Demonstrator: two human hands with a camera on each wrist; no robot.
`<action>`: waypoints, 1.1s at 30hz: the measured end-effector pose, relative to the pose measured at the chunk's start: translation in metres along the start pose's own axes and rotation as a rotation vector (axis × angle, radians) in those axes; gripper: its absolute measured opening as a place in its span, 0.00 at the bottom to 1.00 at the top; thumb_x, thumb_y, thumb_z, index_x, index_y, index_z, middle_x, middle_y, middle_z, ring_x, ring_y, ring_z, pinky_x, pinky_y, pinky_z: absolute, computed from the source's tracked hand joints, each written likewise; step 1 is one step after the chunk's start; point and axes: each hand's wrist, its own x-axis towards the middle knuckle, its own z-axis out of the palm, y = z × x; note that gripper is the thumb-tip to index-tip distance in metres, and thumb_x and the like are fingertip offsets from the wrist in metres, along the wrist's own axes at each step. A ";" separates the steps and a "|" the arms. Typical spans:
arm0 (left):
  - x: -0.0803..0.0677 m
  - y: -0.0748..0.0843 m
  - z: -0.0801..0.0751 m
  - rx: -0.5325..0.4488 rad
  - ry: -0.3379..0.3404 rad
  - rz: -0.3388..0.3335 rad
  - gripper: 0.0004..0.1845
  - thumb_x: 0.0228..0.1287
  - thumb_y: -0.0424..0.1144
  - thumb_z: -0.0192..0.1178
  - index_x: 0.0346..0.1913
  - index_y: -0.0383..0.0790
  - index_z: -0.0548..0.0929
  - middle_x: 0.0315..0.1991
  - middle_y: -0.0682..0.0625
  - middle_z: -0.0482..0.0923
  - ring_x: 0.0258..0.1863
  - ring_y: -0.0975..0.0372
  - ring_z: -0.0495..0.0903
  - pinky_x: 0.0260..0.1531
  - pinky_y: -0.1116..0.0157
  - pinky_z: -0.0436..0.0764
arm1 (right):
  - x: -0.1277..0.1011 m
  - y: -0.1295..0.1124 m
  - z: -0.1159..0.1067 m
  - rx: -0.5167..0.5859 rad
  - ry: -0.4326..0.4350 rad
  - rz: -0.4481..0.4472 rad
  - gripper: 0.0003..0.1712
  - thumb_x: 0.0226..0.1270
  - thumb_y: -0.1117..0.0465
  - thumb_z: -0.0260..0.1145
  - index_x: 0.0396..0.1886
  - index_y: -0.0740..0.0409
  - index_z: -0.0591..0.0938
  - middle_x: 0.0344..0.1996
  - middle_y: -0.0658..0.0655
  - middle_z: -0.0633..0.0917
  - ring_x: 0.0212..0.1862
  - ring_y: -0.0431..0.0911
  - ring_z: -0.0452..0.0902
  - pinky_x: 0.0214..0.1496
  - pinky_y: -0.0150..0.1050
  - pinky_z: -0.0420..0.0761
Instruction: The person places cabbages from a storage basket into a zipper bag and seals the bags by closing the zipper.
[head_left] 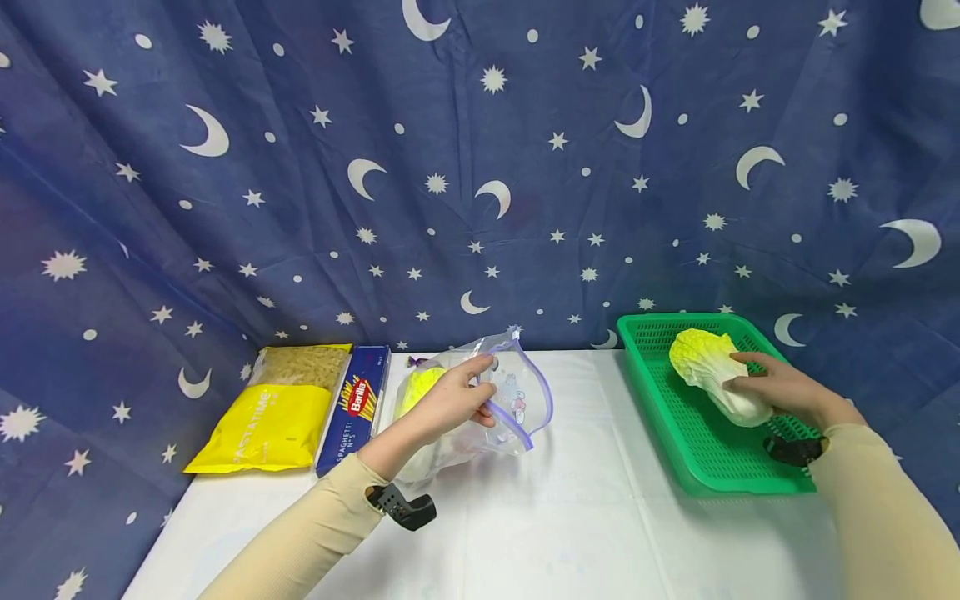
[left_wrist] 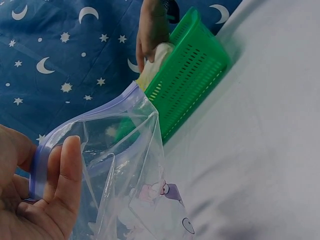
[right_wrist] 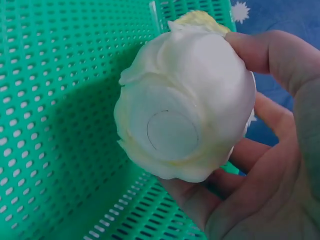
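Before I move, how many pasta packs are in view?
2. The yellow pack lies at the left of the table; the blue box lies beside it, between it and the clear bag. Any behind the clear bag could be hidden.

The zip bag [left_wrist: 122, 172] is thin, glossy, see-through plastic; the Chinese cabbage [right_wrist: 175, 105] looks smooth at its base, crinkled at its leafy tip. Perforated plastic forms the basket [left_wrist: 192, 75], shiny film the pasta packet [head_left: 277, 429], creased matt cloth the curtain [head_left: 420, 225].
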 end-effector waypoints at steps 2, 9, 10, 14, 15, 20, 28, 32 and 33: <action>0.000 0.000 0.000 0.001 -0.002 -0.003 0.33 0.74 0.34 0.54 0.79 0.36 0.61 0.58 0.39 0.75 0.20 0.61 0.80 0.32 0.66 0.88 | 0.000 -0.002 0.001 -0.015 0.021 -0.009 0.55 0.76 0.45 0.63 0.83 0.64 0.40 0.73 0.82 0.49 0.55 0.60 0.76 0.46 0.47 0.83; 0.000 0.000 0.001 -0.002 0.000 -0.001 0.33 0.74 0.33 0.54 0.79 0.35 0.61 0.54 0.41 0.76 0.20 0.61 0.80 0.31 0.66 0.88 | 0.003 -0.011 0.002 0.026 0.053 -0.024 0.60 0.75 0.42 0.63 0.82 0.59 0.32 0.73 0.85 0.44 0.73 0.77 0.49 0.56 0.68 0.78; 0.000 0.000 0.001 -0.001 -0.001 0.000 0.33 0.74 0.33 0.54 0.79 0.35 0.61 0.55 0.41 0.76 0.20 0.61 0.80 0.31 0.66 0.88 | 0.004 -0.012 0.002 0.036 0.060 -0.032 0.60 0.75 0.43 0.64 0.83 0.59 0.33 0.74 0.85 0.44 0.73 0.78 0.47 0.57 0.70 0.76; -0.001 0.001 0.000 0.001 0.003 0.000 0.33 0.74 0.33 0.54 0.79 0.34 0.61 0.62 0.40 0.74 0.20 0.62 0.80 0.31 0.66 0.87 | 0.005 -0.023 0.006 0.052 0.088 -0.069 0.59 0.74 0.42 0.65 0.84 0.56 0.37 0.76 0.82 0.45 0.74 0.76 0.48 0.62 0.72 0.72; -0.001 0.001 0.000 0.002 0.005 0.000 0.33 0.74 0.33 0.54 0.79 0.34 0.61 0.62 0.40 0.74 0.20 0.62 0.80 0.31 0.66 0.87 | 0.005 -0.026 0.007 0.051 0.096 -0.074 0.59 0.73 0.41 0.65 0.84 0.55 0.38 0.77 0.80 0.47 0.74 0.75 0.49 0.63 0.72 0.71; -0.001 0.002 0.000 -0.002 0.018 0.003 0.33 0.74 0.33 0.54 0.79 0.34 0.61 0.60 0.40 0.76 0.19 0.62 0.80 0.30 0.66 0.88 | 0.006 -0.040 0.013 0.086 0.115 -0.109 0.57 0.72 0.42 0.67 0.85 0.50 0.42 0.78 0.75 0.52 0.75 0.72 0.51 0.66 0.73 0.67; -0.002 0.006 -0.001 0.000 0.015 -0.003 0.33 0.74 0.33 0.54 0.79 0.36 0.61 0.61 0.40 0.75 0.20 0.61 0.80 0.31 0.66 0.88 | 0.005 -0.065 0.030 0.197 0.112 -0.225 0.48 0.75 0.52 0.67 0.85 0.47 0.51 0.74 0.65 0.60 0.63 0.48 0.72 0.56 0.47 0.82; -0.001 0.007 -0.002 -0.010 0.014 0.004 0.33 0.74 0.33 0.54 0.79 0.36 0.60 0.69 0.41 0.71 0.20 0.61 0.80 0.31 0.65 0.88 | 0.006 -0.077 0.040 0.264 0.086 -0.270 0.46 0.75 0.57 0.67 0.84 0.47 0.54 0.67 0.60 0.66 0.53 0.40 0.78 0.50 0.38 0.84; -0.001 0.007 -0.002 -0.012 0.013 0.006 0.34 0.74 0.33 0.54 0.80 0.36 0.60 0.69 0.41 0.70 0.20 0.61 0.80 0.31 0.65 0.88 | 0.006 -0.080 0.042 0.275 0.077 -0.276 0.45 0.74 0.57 0.67 0.84 0.47 0.54 0.67 0.59 0.67 0.53 0.41 0.79 0.51 0.38 0.84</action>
